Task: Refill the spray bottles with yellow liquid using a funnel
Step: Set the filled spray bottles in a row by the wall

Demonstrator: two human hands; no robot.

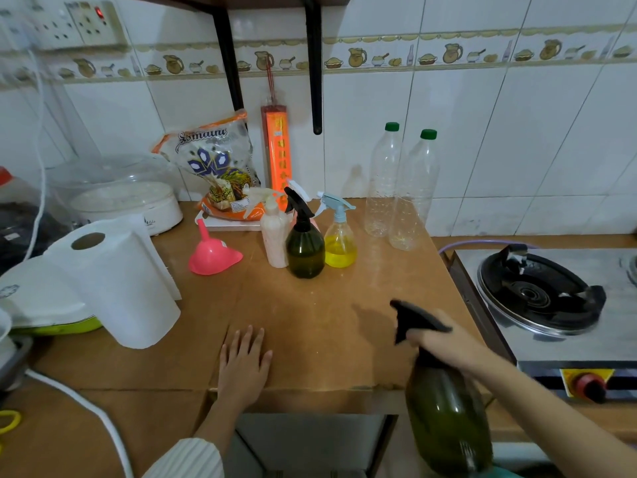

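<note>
Right hand (pixel 444 346) grips the dark green spray bottle (pixel 448 419) by its neck, hanging off the desk (pixel 310 322) edge: a slip drops it. Left hand (pixel 243 360) lies flat, holding nothing. Pink funnel (pixel 212 255) lies farther back, near the crowded bottles (pixel 305 250); reaching could topple them.

Counting along the counter (pixel 310 322): four spray bottles, being a white one (pixel 274 236), a dark green one (pixel 305 248) and a clear one with yellow liquid (pixel 340 241) toward the back edge plus a big dark green one (pixel 448 415) at the front edge, two empty clear bottles (pixel 382 188) (pixel 412 198), one pink funnel (pixel 212 255), one paper towel roll (pixel 124 288).
</note>
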